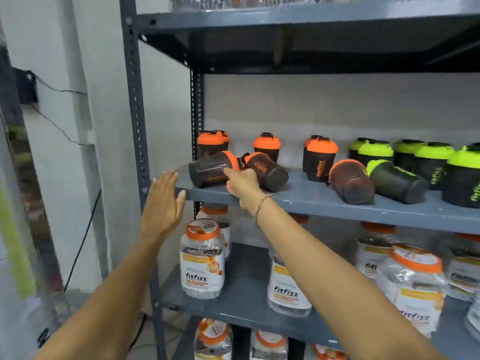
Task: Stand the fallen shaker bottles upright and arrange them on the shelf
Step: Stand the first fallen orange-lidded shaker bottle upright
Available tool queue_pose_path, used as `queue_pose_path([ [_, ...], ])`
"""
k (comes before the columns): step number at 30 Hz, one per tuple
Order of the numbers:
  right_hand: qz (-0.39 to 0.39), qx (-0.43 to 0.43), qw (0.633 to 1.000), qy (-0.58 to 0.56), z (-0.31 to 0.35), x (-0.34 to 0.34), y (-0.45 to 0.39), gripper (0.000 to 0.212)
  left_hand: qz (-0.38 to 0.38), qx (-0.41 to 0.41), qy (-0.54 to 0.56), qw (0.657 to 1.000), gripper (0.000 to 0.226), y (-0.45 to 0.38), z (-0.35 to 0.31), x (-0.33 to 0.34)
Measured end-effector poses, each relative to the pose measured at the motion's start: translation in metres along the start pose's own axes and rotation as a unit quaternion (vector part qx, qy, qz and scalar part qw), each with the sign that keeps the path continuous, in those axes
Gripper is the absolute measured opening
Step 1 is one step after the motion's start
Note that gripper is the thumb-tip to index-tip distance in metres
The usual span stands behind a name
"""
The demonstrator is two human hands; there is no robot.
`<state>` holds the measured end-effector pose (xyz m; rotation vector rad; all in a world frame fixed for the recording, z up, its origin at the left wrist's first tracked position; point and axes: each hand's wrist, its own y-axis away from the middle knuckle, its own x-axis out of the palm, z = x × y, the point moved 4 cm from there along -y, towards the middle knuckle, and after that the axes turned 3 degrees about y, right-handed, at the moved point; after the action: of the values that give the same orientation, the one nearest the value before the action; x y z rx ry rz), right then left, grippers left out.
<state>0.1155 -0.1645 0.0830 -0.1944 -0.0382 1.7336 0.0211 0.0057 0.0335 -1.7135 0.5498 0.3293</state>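
Right hand (241, 184): reached onto the shelf (311, 201), fingertips touching the side of the leftmost fallen shaker (211, 170). Fingers are only loosely curled against it, not wrapped round; no grip yet as far as I can see.

Left hand (162, 201): open, palm forward, fingers spread, empty. It hovers just off the front left corner of the shelf, near the base end of that same shaker but apart from it.

Positions relative to the leftmost fallen shaker:
- It lies on its side at the shelf's left front, orange lid pointing right.
- Second fallen orange shaker (267, 171): just to its right, lid end close to the first lid; touching or not, cannot tell.
- Third fallen orange shaker (352, 181) and 1 fallen green shaker (396, 181): well to its right, lying side by side.
- Upright orange shakers (320, 158) stand behind it and to its right along the back; upright green shakers (376, 152) further right.

Step in hand, by my reading: start of righting the first of 4 fallen shakers. None of the 4 is up.

Next move calls for: closing the right hand round the body, left hand steadying the base, tipping it lid-up, then setting it beside the upright orange ones. Risk: the round body may roll toward the front edge.
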Motion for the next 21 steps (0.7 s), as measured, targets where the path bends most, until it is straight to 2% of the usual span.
queue_pose_path([
  [4,-0.01,0.017,0.999,0.046,0.012,0.006,-0.001,0.026,0.024,0.004,-0.003,1.0,0.056,-0.006,0.017,0.012],
  [8,0.024,0.047,0.993,0.106,0.022,0.014,-0.013,0.074,0.029,0.023,-0.002,0.999,0.055,-0.01,0.021,0.03],
  [14,0.012,0.054,0.967,0.25,0.034,0.033,-0.028,0.106,0.017,0.031,-0.019,0.999,0.053,-0.017,0.035,0.049],
  [17,0.007,0.04,0.952,0.302,0.04,0.041,-0.034,0.101,-0.018,0.03,-0.001,0.999,0.045,-0.018,0.036,0.052],
  [19,0.003,0.028,0.957,0.29,0.044,0.044,-0.038,0.088,-0.036,0.031,0.009,0.999,0.043,-0.017,0.036,0.055],
  [21,-0.013,0.017,0.957,0.29,0.045,0.046,-0.043,0.085,-0.049,0.037,0.018,0.998,0.042,-0.017,0.038,0.057],
])
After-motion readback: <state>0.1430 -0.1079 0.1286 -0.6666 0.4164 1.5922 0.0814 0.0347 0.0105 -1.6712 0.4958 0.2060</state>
